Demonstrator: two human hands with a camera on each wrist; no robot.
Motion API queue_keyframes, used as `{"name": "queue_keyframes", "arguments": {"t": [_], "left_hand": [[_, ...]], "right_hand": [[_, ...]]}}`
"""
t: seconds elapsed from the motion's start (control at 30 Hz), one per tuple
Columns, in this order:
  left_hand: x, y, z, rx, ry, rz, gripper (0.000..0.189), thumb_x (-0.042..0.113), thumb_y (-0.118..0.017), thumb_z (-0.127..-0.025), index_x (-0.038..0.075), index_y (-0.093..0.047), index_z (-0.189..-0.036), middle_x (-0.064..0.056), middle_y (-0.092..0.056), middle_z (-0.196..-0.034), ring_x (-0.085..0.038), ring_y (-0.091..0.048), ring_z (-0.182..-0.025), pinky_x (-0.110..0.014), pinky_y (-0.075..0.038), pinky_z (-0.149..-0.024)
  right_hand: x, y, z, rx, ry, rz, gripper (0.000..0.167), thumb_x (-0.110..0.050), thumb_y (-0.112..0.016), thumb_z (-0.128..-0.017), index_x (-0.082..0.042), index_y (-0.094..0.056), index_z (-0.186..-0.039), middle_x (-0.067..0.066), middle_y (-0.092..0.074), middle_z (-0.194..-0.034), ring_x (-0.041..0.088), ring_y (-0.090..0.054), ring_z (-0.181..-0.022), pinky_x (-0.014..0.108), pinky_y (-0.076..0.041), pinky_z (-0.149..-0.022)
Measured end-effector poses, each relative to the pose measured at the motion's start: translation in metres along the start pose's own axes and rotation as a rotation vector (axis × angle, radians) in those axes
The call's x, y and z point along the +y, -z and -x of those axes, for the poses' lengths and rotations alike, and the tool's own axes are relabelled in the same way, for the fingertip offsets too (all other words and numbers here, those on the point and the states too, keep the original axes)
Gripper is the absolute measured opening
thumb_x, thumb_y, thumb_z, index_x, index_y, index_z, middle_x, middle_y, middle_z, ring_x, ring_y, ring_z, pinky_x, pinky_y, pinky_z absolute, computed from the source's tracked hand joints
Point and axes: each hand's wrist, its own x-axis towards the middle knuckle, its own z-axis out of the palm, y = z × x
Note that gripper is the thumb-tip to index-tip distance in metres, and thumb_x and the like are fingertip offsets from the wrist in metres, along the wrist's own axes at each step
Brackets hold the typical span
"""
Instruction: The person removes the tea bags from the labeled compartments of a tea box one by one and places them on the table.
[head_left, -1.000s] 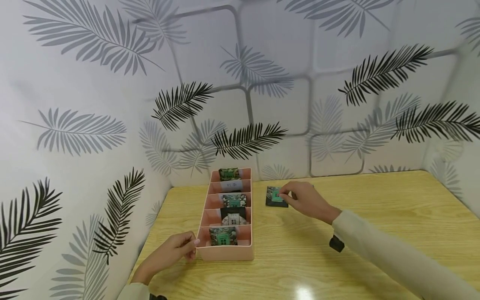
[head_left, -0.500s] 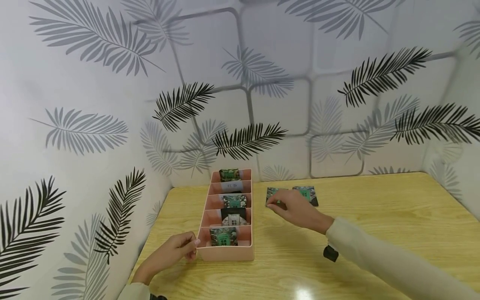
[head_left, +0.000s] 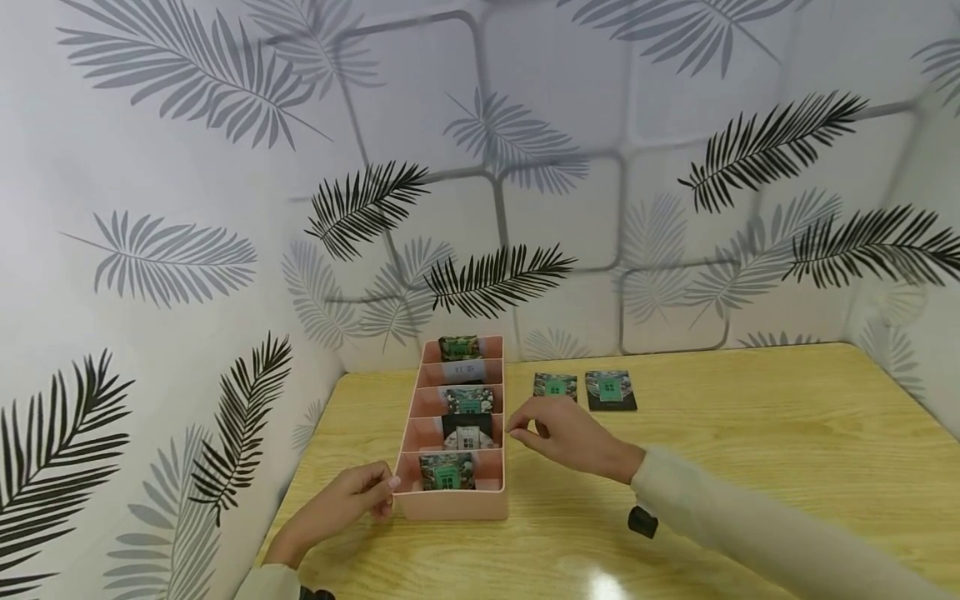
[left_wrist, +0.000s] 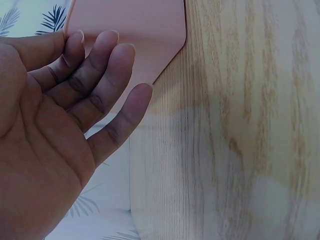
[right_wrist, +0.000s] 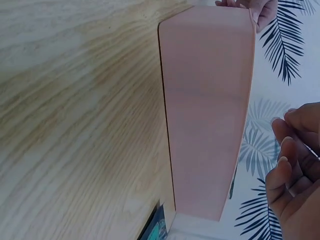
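Note:
A long pink divided box point(head_left: 450, 507) stands on the table with flat tea sachets point(head_left: 447, 473) upright in its compartments. My left hand point(head_left: 348, 500) pinches its near left corner at the rim between thumb and forefinger, the other fingers curving loosely beside the end wall. Close to the box's right side is my right hand point(head_left: 573, 437), thumb and fingers loosely curled with nothing between them in the right wrist view. Behind that hand, two dark sachets with green labels lie flat: the left sachet point(head_left: 555, 385), partly covered by the hand, and the right sachet point(head_left: 611, 390).
A white card point(head_left: 462, 370) with handwriting stands in the second compartment from the back. The wood-grain table point(head_left: 735, 442) reaches right and forward. A leaf-patterned wall point(head_left: 570, 317) rises behind its far edge, with another at the left.
My right hand has released the left sachet on the table and moved left and nearer to the box's side. The right sachet has come into view. My left hand stays at the corner.

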Motion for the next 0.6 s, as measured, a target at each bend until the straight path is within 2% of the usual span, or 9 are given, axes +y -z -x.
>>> {"name": "queue_keyframes", "arguments": {"t": [0.17, 0.4, 0.6], "left_hand": [[0.0, 0.0, 0.0, 0.006, -0.005, -0.014, 0.034, 0.032, -0.049, -0.111, 0.005, -0.06, -0.094, -0.017, -0.067, -0.089, -0.04, -0.066, -0.082, -0.044, -0.059, -0.076], [-0.001, 0.0, -0.001, 0.008, -0.009, -0.018, 0.034, 0.032, -0.048, -0.112, 0.005, -0.06, -0.094, -0.018, -0.067, -0.089, -0.041, -0.066, -0.082, -0.044, -0.059, -0.076], [-0.001, 0.001, -0.001, 0.001, -0.008, -0.012, 0.034, 0.032, -0.048, -0.112, 0.005, -0.059, -0.094, -0.018, -0.067, -0.089, -0.041, -0.066, -0.082, -0.044, -0.059, -0.077]], "right_hand": [[-0.008, -0.009, -0.005, -0.038, -0.008, 0.007, 0.009, -0.021, -0.071, -0.101, -0.021, -0.077, -0.107, -0.013, -0.069, -0.096, 0.002, -0.046, -0.059, 0.023, -0.043, -0.057], [-0.016, -0.02, -0.014, -0.069, 0.02, 0.011, 0.009, -0.018, -0.074, -0.098, -0.017, -0.077, -0.107, -0.009, -0.071, -0.099, 0.001, -0.044, -0.058, 0.022, -0.041, -0.057], [-0.023, -0.028, -0.02, -0.106, -0.005, -0.005, 0.01, -0.019, -0.073, -0.099, -0.017, -0.076, -0.108, -0.01, -0.071, -0.096, 0.003, -0.051, -0.064, 0.022, -0.044, -0.058]]}}
